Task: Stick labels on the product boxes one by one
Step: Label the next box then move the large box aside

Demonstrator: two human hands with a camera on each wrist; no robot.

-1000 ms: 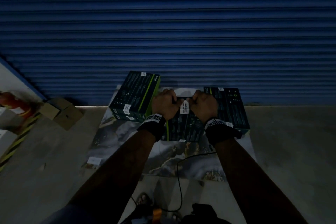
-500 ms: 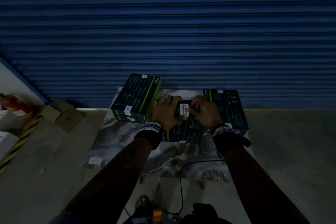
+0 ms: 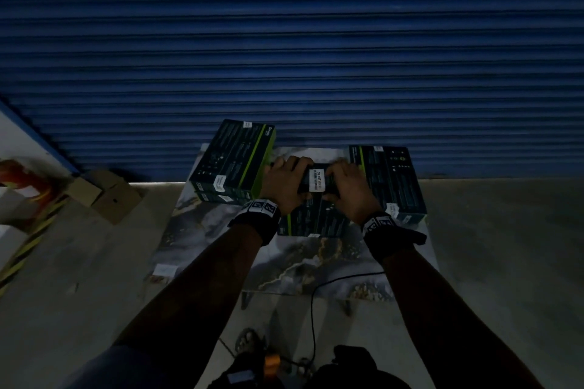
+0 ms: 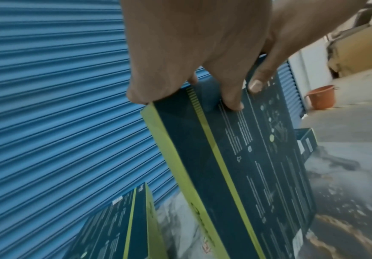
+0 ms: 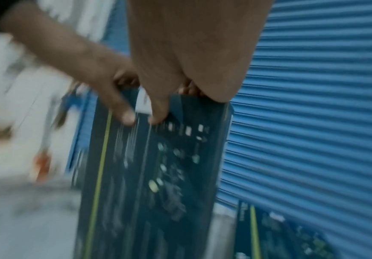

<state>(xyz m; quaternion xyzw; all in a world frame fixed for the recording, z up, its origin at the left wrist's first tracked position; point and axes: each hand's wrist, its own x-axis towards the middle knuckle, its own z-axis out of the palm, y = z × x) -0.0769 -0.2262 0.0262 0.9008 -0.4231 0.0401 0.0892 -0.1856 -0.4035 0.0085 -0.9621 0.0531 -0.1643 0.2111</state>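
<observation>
A dark product box (image 3: 316, 218) with a green stripe stands on edge at the middle of the marble-patterned board (image 3: 316, 265). A white label (image 3: 317, 184) lies over its top edge. My left hand (image 3: 286, 183) grips that edge left of the label, with fingers curled over the face of the box (image 4: 247, 166). My right hand (image 3: 346, 189) grips the edge on the right. Its thumb (image 5: 158, 112) presses beside the label (image 5: 142, 103) in the blurred right wrist view.
A stack of matching labelled boxes (image 3: 234, 161) lies at the left, and more boxes (image 3: 388, 180) lie at the right. A blue roller shutter (image 3: 284, 57) stands close behind. Cardboard cartons (image 3: 104, 196) sit on the floor at left, and an orange bucket (image 4: 321, 97) stands beside the shutter.
The label, held up between my fingertips a second ago, now lies on the box's top edge. Both hands have come down and spread along that edge.
</observation>
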